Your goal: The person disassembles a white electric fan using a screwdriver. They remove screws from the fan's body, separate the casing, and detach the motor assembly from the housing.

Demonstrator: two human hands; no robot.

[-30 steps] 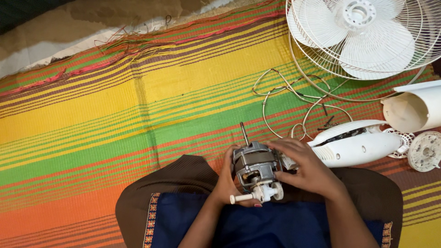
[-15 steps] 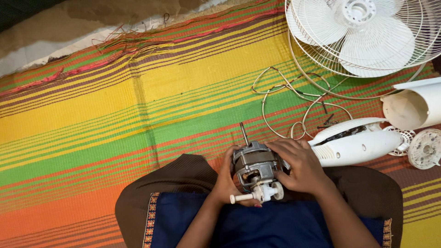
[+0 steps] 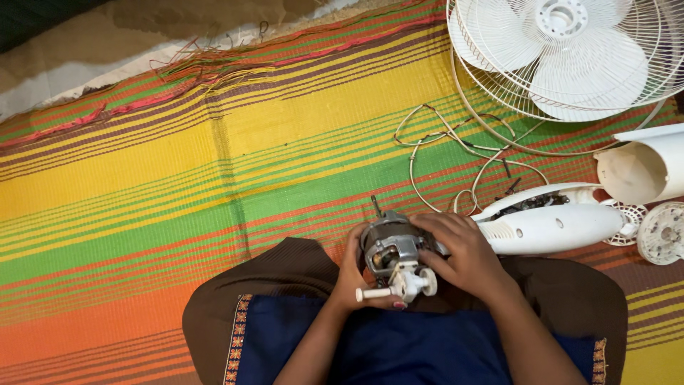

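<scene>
While partly hidden by both hands, left and right, closed round it: one fan motor over the lap. Cut off at frame edge: one fan guard, one white tube.

Striped woven mat covers the floor: bands of yellow, green, orange, red and purple. Its frayed fringe lies at the far edge, against a strip of bare brown floor.

Landmark: white fan guard with blades, flat on the mat at far right. Just near-side of it, a loose tangle of white wires. Nearer again, a long white housing shell, open side up. Right of the shell, a white tube on its side and a small round white cap.
</scene>
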